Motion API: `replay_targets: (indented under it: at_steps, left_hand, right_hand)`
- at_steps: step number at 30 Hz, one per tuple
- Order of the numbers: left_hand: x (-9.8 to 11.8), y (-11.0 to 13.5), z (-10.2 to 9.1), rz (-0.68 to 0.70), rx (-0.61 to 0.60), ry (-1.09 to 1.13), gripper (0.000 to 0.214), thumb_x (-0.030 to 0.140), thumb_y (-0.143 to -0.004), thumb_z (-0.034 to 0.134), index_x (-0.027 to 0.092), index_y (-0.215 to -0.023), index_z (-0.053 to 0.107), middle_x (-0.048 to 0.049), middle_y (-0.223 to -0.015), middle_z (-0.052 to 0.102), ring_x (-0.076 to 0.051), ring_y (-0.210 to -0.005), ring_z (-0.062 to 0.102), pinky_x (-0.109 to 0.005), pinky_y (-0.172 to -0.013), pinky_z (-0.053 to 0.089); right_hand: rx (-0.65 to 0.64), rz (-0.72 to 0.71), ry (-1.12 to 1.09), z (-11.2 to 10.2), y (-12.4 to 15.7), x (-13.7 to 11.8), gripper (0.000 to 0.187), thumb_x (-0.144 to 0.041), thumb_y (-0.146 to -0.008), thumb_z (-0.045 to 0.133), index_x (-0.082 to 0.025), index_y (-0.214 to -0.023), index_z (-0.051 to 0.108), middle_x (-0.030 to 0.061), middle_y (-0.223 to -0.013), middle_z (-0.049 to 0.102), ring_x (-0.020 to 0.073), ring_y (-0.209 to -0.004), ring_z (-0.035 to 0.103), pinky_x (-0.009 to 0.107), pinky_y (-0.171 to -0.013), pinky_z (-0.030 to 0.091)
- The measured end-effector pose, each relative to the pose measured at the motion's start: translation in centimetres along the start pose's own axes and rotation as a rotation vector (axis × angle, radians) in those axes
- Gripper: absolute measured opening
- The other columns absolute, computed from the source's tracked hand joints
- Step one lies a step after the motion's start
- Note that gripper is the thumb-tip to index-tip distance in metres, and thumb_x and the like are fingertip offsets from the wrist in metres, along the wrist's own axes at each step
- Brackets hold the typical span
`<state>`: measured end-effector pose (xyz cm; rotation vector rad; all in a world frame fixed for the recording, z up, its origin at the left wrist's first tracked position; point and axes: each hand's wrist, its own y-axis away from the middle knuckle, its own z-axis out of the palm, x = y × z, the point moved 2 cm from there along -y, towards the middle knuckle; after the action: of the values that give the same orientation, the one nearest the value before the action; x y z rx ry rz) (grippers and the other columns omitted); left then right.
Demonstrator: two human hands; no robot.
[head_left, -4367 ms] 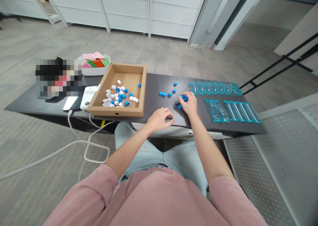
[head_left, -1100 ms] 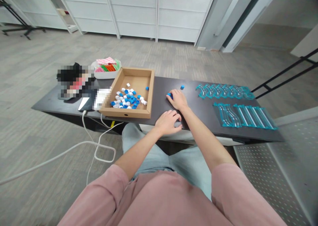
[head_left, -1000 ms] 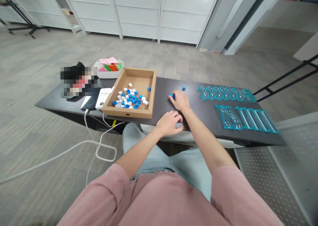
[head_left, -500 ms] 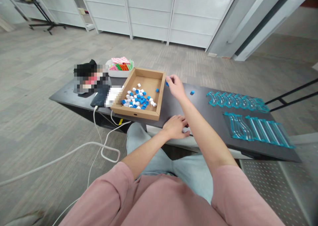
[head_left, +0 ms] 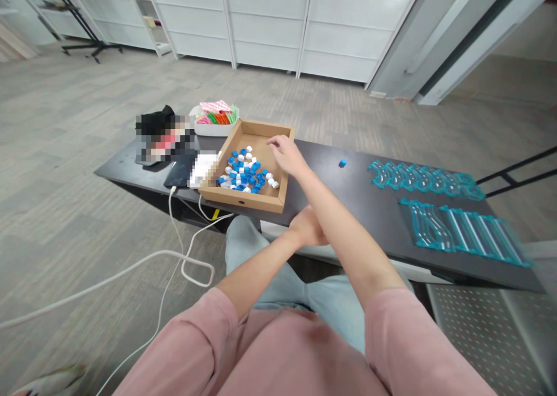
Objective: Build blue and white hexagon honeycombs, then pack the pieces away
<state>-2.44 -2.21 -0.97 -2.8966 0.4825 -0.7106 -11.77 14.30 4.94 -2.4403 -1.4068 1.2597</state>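
your right hand (head_left: 287, 155) is hovering over the open cardboard tray (head_left: 244, 194), its walls fencing the cubes. dark table (head_left: 313, 184) centre-frame is lying bare but for one blue cube (head_left: 342, 163); clear track pieces (head_left: 461, 230) are crowding the right.

An office or lab workroom is showing here: grey carpet tiles (head_left: 87, 94) are covering the floor, white cabinets (head_left: 270, 18) are lining the wall at twelve o'clock, and a dark worktable (head_left: 369, 204) is standing ahead.
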Motion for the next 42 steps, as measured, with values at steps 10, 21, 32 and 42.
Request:
replay_targets:
  at_steps: [10,21,32,42]
  left_hand:
    - [0.8,0.4,-0.7,0.049,-0.007,-0.016,0.023,0.044,-0.100,0.073,0.025,-0.112,0.072,-0.0085,-0.117,0.072,-0.031,-0.117,0.065,-0.048,-0.102,0.054]
    - [0.8,0.3,-0.7,0.034,-0.013,-0.017,0.023,0.044,-0.100,0.071,0.025,-0.113,0.072,-0.0091,-0.118,0.073,-0.031,-0.117,0.066,-0.049,-0.103,0.055]
    - [0.2,0.5,-0.4,0.049,-0.047,0.026,0.031,0.029,-0.094,0.077,0.021,-0.124,0.082,-0.0106,-0.130,0.083,-0.037,-0.134,0.072,-0.051,-0.116,0.059]
    - [0.9,0.7,-0.8,0.027,0.022,-0.042,0.019,0.039,-0.100,0.075,0.024,-0.111,0.072,-0.0074,-0.116,0.073,-0.029,-0.114,0.065,-0.047,-0.102,0.054]
  right_hand:
    - [0.432,0.331,0.208,-13.0,11.8,15.7,0.044,-0.068,-0.103,0.057,-0.029,-0.112,0.074,0.0143,-0.119,0.066,0.0420,-0.133,0.060,0.070,-0.112,0.045]
    - [0.326,0.269,0.026,-8.7,10.4,13.1,0.031,-0.056,-0.098,0.065,-0.026,-0.104,0.068,0.0101,-0.104,0.073,0.0223,-0.083,0.061,0.043,-0.085,0.055]
    - [-0.074,-0.045,0.010,-0.5,3.0,-2.6,0.036,-0.041,-0.110,0.064,-0.021,-0.139,0.070,0.0103,-0.129,0.079,0.0226,-0.099,0.073,0.041,-0.102,0.053]
    - [0.061,0.249,0.099,-10.4,17.2,9.2,0.018,-0.026,-0.100,0.064,-0.023,-0.114,0.075,0.0066,-0.104,0.076,0.0245,-0.100,0.070,0.040,-0.097,0.056]
